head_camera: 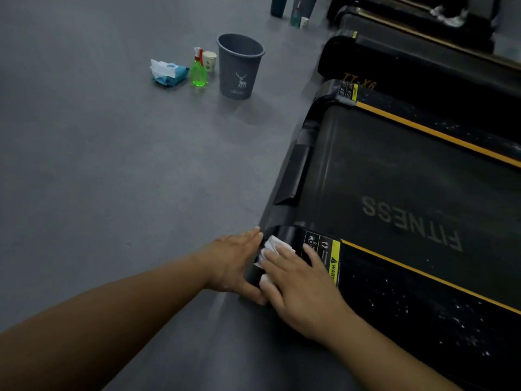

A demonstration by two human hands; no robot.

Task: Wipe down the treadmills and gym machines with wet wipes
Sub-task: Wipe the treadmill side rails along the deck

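Head view: right hand (pixel 298 289) presses wet wipe (pixel 272 245) flat, grip spread, on the treadmill (pixel 394 179) corner; speckled side rail (pixel 423 309) stretches rightward; left hand (pixel 234 261), grip flat, braces beside.

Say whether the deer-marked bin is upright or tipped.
Upright: the deer-marked bin stands on its base on the floor, mouth up.

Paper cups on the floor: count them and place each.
2. The near paper cup stands between the spray bottle and the grey bin; the far paper cup sits by a second bin at the top edge. Others may be hidden.
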